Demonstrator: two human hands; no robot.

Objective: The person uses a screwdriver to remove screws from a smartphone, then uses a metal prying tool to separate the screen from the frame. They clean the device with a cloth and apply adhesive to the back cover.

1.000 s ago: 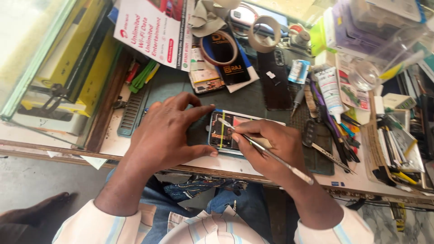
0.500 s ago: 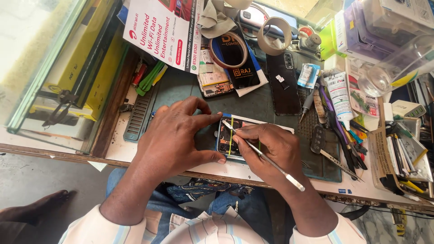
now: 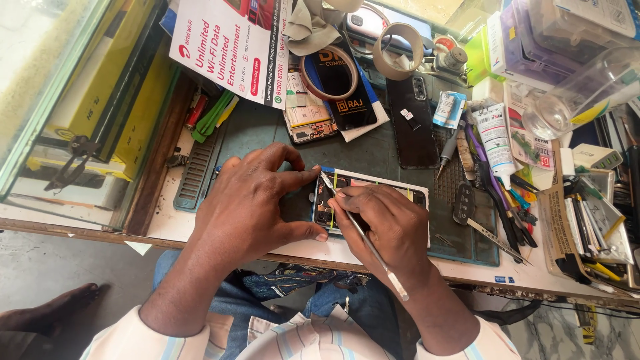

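Opened phone (image 3: 373, 193) lies roughly left-right.

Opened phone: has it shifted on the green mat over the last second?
No. The opened phone sits at the same spot on the green mat, just below the black back cover; only the view drifted.

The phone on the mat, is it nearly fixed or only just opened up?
Opened up: the phone lies with its back off and insides showing, and a dark back cover lies apart. In hand: the left hand steadies it while the right hand works a thin metal tool inside. Left: it is not closed up yet.
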